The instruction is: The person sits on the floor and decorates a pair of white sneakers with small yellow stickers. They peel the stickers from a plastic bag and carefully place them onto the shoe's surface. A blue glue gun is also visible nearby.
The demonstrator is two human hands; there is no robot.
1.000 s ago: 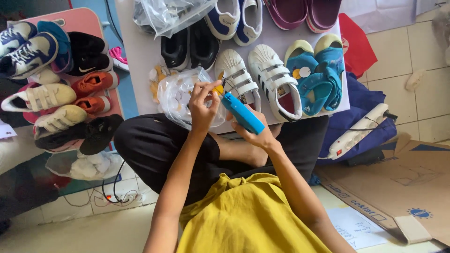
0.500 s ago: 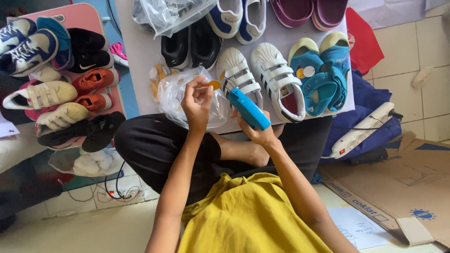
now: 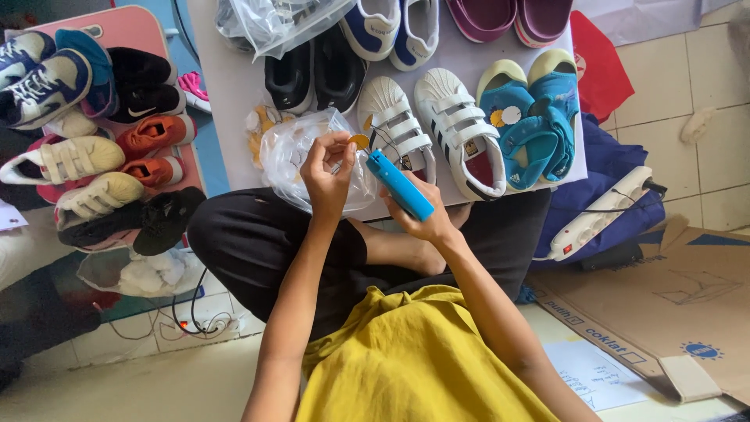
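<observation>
My right hand [image 3: 426,223] grips a blue tag gun [image 3: 400,184], its tip pointing up and left. My left hand [image 3: 328,176] pinches a small round yellow tag [image 3: 358,141] just beside the gun's tip. Both hands hover over a clear plastic bag of tags [image 3: 297,160] at the near edge of a low white table [image 3: 226,94]. Just behind the hands stands a pair of white strapped shoes [image 3: 437,133].
On the table: black shoes [image 3: 312,74], teal sandals [image 3: 531,117], maroon shoes [image 3: 508,16], blue-white shoes [image 3: 391,27], a plastic bag [image 3: 273,23]. A pink board [image 3: 168,27] at left holds several shoes. A white power strip [image 3: 601,215] and cardboard [image 3: 672,312] lie at right.
My left hand lifted slightly with the yellow tag and stays at the gun's tip. The blue gun shifted a little; the view tilted a bit.
</observation>
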